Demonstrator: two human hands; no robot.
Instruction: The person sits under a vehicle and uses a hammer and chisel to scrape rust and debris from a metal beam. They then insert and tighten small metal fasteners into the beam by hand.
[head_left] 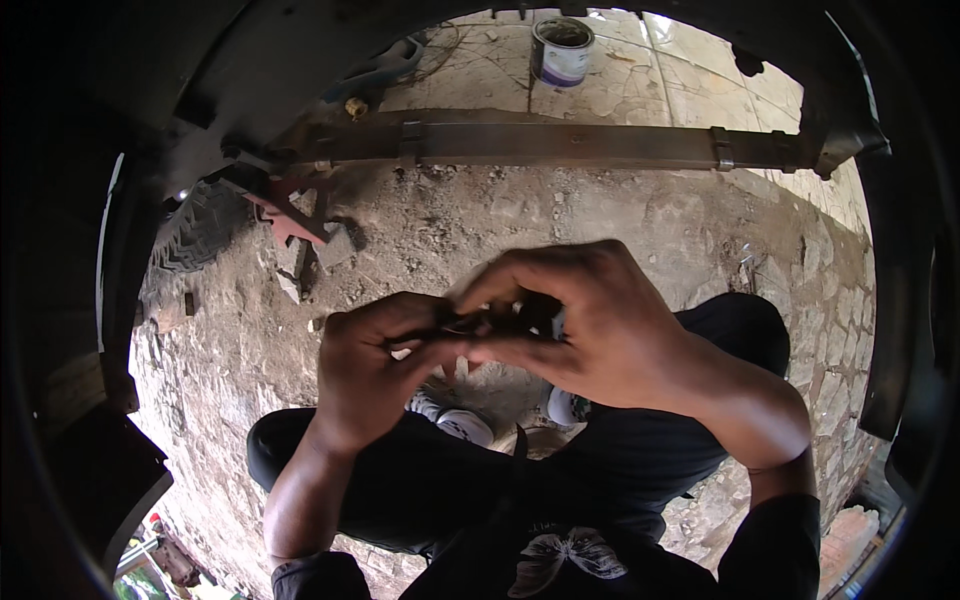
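My left hand (372,362) and my right hand (600,310) meet in front of me, above my bent knees. The fingertips of both come together in a pinch. Something small and dark (466,325) seems to sit between them, but the fingers and blur hide what it is. My right wrist is bent, with the knuckles raised higher than those of the left. Beneath the hands are my shoes (465,427) on the rough ground.
A long dark metal bar (570,146) crosses ahead of me, with dark vehicle-like parts around the view. A red metal stand (297,218) and a tyre (200,232) are at the left. Beyond the bar stands a tin can (562,66) on pale tiles.
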